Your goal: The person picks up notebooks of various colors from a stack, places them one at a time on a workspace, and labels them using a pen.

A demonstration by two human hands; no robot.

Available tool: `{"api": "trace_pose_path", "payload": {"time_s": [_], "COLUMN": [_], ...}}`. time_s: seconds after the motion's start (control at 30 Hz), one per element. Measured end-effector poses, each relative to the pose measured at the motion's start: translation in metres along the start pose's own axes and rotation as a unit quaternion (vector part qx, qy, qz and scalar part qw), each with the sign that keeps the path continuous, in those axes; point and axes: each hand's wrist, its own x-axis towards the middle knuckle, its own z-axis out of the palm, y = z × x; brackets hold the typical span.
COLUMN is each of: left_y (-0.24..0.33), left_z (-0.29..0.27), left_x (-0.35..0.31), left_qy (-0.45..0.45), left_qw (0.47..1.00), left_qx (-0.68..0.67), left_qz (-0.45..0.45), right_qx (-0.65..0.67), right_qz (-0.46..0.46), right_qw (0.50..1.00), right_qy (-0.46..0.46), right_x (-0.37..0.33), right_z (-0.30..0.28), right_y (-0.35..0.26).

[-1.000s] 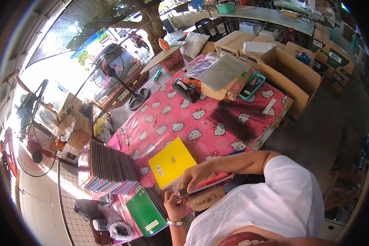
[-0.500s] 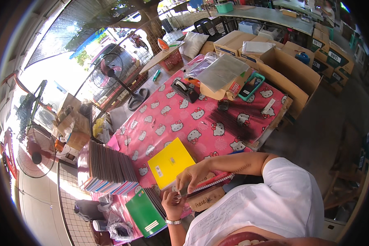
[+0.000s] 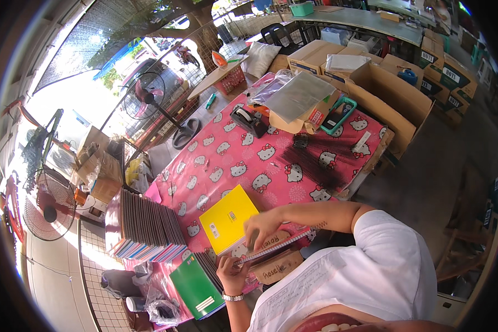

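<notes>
The central notebook (image 3: 225, 218) is yellow, the front notebook (image 3: 195, 286) green, the tablecloth (image 3: 211, 176) pink with white cat faces.

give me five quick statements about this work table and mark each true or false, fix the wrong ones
1. A yellow notebook lies on the pink patterned table cover. True.
2. The left hand holds nothing. False: the left hand grips one end of a spiral-bound notebook.
3. A black tape dispenser stands on the cover. True.
4. The tall notebook stack is right of the yellow notebook. False: the tall notebook stack is left of it.
5. A green notebook shows lower in the picture than the yellow one. True.
</notes>
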Motion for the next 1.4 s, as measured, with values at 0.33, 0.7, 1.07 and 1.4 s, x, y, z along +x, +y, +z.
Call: {"api": "trace_pose_path", "payload": {"time_s": [0.33, 0.7, 1.07, 1.4], "left_y": [-0.018, -0.012, -0.012, -0.005], "left_z": [-0.016, -0.019, -0.017, -0.013], "left_x": [-0.011, -0.013, -0.024, -0.021], "left_qy": [0.000, 0.032, 0.090, 0.119], "left_qw": [0.939, 0.958, 0.965, 0.940], "left_qx": [-0.291, -0.244, -0.232, -0.249], "left_qz": [-0.184, -0.150, -0.081, -0.199], "right_qx": [-0.253, -0.395, -0.174, 0.492], "right_qz": [0.264, 0.291, 0.309, -0.235], "right_qw": [0.869, 0.819, 0.787, 0.505], "right_qy": [0.333, 0.299, 0.505, 0.669], "right_x": [-0.100, -0.163, -0.179, -0.155], "right_z": [0.045, 0.110, 0.110, -0.053], "right_y": [0.112, 0.054, 0.060, -0.103]}}
